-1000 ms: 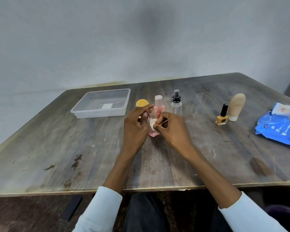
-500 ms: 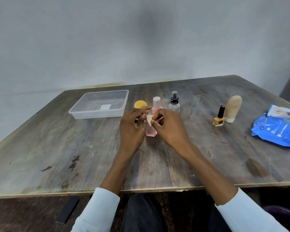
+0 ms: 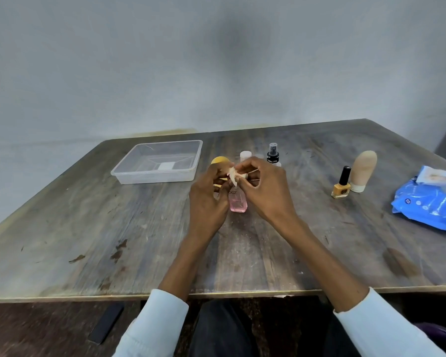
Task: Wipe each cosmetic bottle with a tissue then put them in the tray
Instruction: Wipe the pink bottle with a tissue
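A small pink glass bottle (image 3: pixel 238 203) is upright between my hands over the table's middle. My left hand (image 3: pixel 208 202) grips its side. My right hand (image 3: pixel 264 190) pinches a crumpled tissue (image 3: pixel 233 175) against the bottle's top. The clear plastic tray (image 3: pixel 159 163) stands to the far left with no bottles in it. Behind my hands stand a yellow-capped item (image 3: pixel 219 161), a white-capped bottle (image 3: pixel 245 156) and a clear spray bottle (image 3: pixel 273 154), each partly hidden. To the right stand a yellow nail polish bottle (image 3: pixel 341 183) and a beige tube (image 3: pixel 363 170).
A blue wipes pack (image 3: pixel 431 203) lies at the right edge of the worn wooden table (image 3: pixel 113 240). A dark flat object (image 3: pixel 106 325) lies on the floor below the table's front edge. A grey wall rises behind the table.
My right hand has carried the tissue from the bottle's side up to its top. The view has shifted a little.
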